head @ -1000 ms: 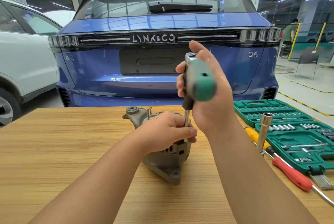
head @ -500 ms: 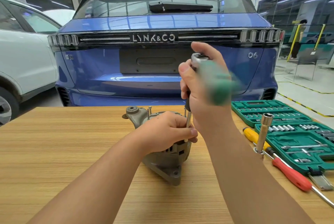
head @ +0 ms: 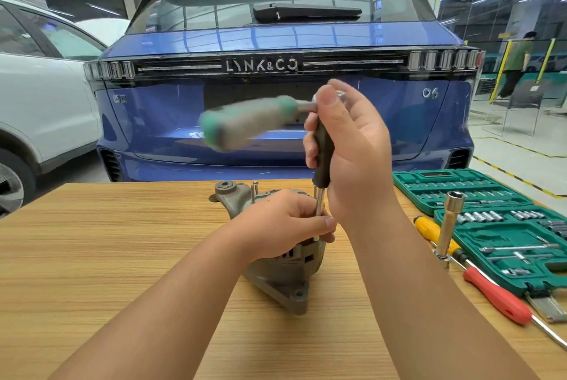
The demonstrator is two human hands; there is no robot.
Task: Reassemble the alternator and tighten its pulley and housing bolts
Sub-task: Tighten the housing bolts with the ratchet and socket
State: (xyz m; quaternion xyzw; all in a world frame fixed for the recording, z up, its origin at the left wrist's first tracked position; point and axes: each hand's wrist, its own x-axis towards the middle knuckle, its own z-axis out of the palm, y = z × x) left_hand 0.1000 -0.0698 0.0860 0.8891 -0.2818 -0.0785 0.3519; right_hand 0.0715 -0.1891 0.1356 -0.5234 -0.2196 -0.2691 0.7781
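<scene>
A grey alternator (head: pixel 276 281) stands on the wooden table (head: pixel 122 241) in front of me. My left hand (head: pixel 285 226) rests on top of it, its fingers pinching the lower end of a thin steel extension bar (head: pixel 320 201). That bar rises to a black grip and a ratchet head, which my right hand (head: pixel 352 149) grips. The ratchet's green and grey handle (head: pixel 245 123) sticks out to the left, blurred by motion. The socket and the bolt under it are hidden by my left fingers.
At the right lie two open green socket cases (head: pixel 497 220), a tall steel socket (head: pixel 449 226) standing upright, a yellow screwdriver (head: pixel 429 229) and a red screwdriver (head: pixel 497 298). A blue car (head: pixel 276 78) stands right behind the table, a white car (head: pixel 36 103) at the left.
The ratchet handle has swung from pointing toward me and right round to the left. My right hand now grips the black upright part. My left hand stays on the alternator.
</scene>
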